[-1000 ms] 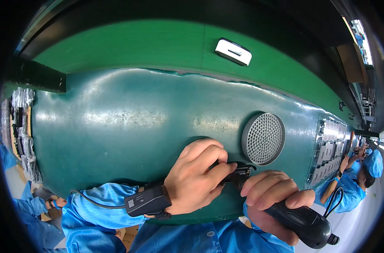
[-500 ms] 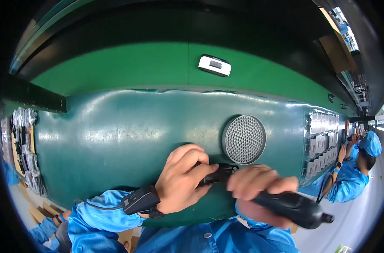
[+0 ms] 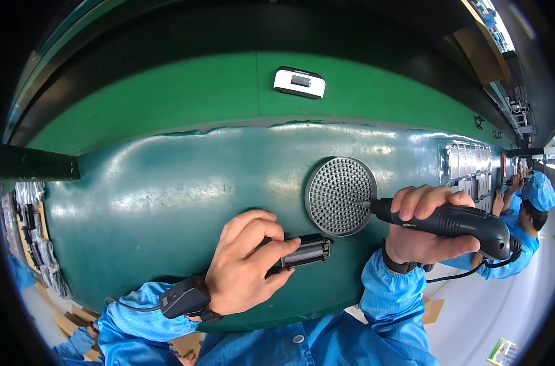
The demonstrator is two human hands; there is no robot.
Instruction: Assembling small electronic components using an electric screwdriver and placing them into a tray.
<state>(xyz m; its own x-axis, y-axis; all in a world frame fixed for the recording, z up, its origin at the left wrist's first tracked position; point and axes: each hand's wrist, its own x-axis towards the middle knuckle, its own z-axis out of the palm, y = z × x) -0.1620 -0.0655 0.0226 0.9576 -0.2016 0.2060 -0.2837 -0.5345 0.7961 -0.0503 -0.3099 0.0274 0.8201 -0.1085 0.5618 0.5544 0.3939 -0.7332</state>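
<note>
A corded black electric screwdriver (image 3: 439, 221) is wrapped in my right hand (image 3: 420, 235). Its tip points left and reaches over the right side of a round grey tray (image 3: 317, 219) with a grid of small holes; whether it touches cannot be seen. Below that tray, my left hand (image 3: 247, 265) grips the left end of a small black rectangular housing (image 3: 309, 251) between thumb and fingers, against the table. The housing's right part shows a long recess and a bit of yellow at its end. My palm and fingers hide the rest.
A green mat covers the table (image 3: 167, 226). A white-and-black device (image 3: 299, 82) sits on the green back panel. Clear trays of parts (image 3: 469, 161) stand at the right, near a co-worker in blue (image 3: 527, 226). Bagged parts (image 3: 36, 238) lie at the far left.
My right hand has lifted the screwdriver off the housing and moved it up and right to the round tray. My left hand keeps hold of the housing, which is now less covered.
</note>
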